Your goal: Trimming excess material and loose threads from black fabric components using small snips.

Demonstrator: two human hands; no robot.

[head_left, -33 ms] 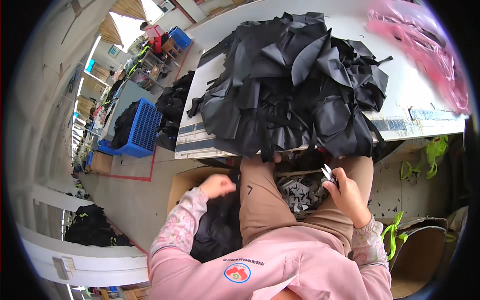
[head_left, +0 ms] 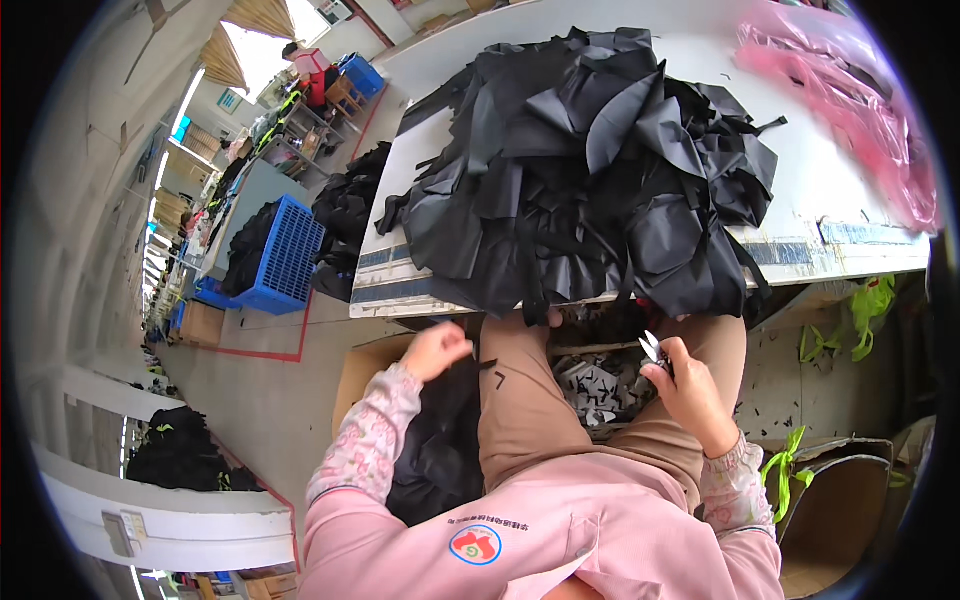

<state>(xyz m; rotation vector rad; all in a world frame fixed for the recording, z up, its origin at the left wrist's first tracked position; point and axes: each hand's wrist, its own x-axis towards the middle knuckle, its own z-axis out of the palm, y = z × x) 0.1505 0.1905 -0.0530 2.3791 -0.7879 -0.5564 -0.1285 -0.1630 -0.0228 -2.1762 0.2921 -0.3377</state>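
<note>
My right hand grips small metal snips above my right thigh, their two blades pointing up and slightly apart. Over a cardboard box beside my left thigh, my left hand has its fingers curled together; whether anything is pinched in them is hidden. A small black scrap shows at my left thigh near those fingertips, beside another bent black strip. Ahead of me, a large heap of black fabric pieces covers the middle of the white table and hangs over its near edge.
Black fabric fills the cardboard box at my left. Pale and black scraps lie between my knees. Pink plastic sheeting rests on the table's right. An open carton stands at lower right, a blue crate farther left.
My left hand has moved up a little, away from me. A small black scrap now shows near its fingertips. The right hand with the snips has shifted only slightly.
</note>
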